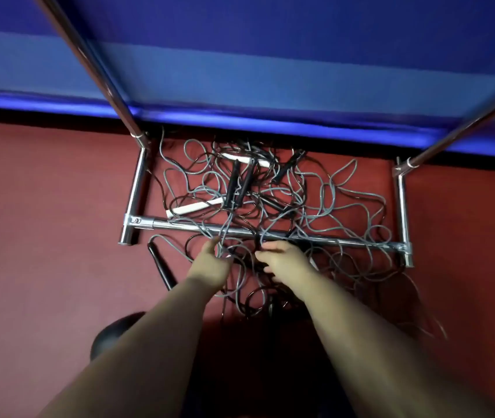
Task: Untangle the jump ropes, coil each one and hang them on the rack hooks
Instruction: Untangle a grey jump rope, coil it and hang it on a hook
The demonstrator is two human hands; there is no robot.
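Note:
A tangle of grey and black jump ropes (324,203) lies on the red floor, draped over the rack's low chrome crossbar (361,241). Black handles (234,182) and a white handle (195,207) lie in the heap; another black handle (158,263) lies in front of the bar at the left. My left hand (210,263) reaches into the cords just in front of the bar, fingers among grey strands. My right hand (285,257) pinches a black cord beside it. No hooks are in view.
Two chrome uprights (89,58) (463,131) of the rack rise toward the camera. A blue padded wall (270,70) stands right behind the rack. A dark rounded shape (113,333) sits on the floor at the lower left.

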